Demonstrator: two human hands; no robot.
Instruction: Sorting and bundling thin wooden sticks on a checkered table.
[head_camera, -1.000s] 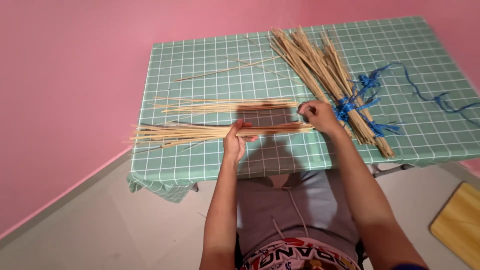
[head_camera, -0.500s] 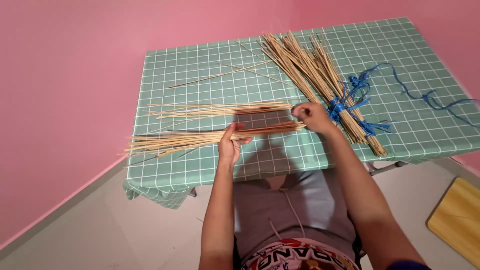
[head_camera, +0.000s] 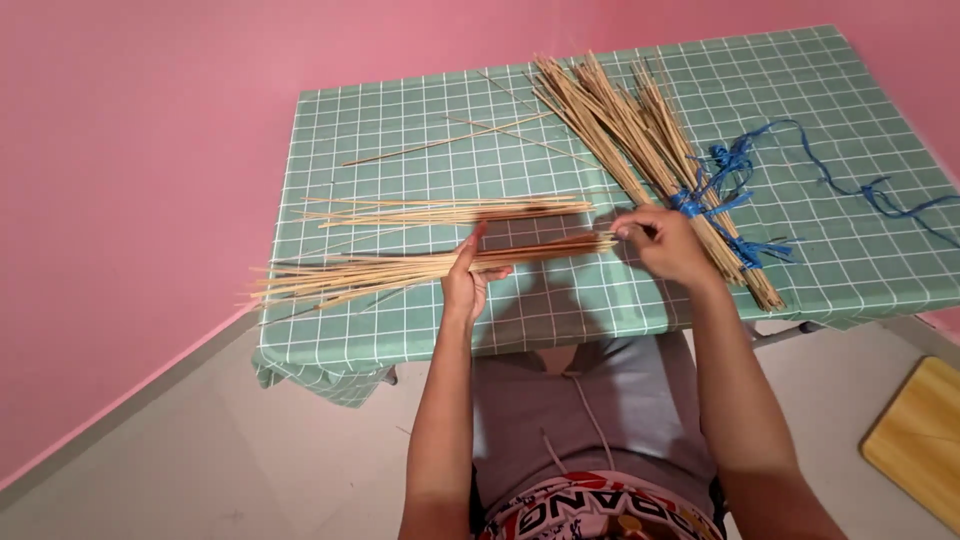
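Observation:
My left hand grips a bundle of thin pale sticks around its middle; the bundle lies level across the near part of the green checked table. At the bundle's right end my right hand has its fingers curled against the stick tips. Just behind it on the table lies a second, smaller bundle of sticks. Next to my right hand a large bundle of sticks runs diagonally, tied with blue ribbon.
Two or three loose sticks lie crossed at the back of the table. Loose blue ribbon trails over the right side. A pink wall is on the left and behind. A yellow board lies on the floor at the lower right.
My right hand has shifted a little to the right along the tips of the held bundle. The left hand keeps its grip. The camera has moved slightly.

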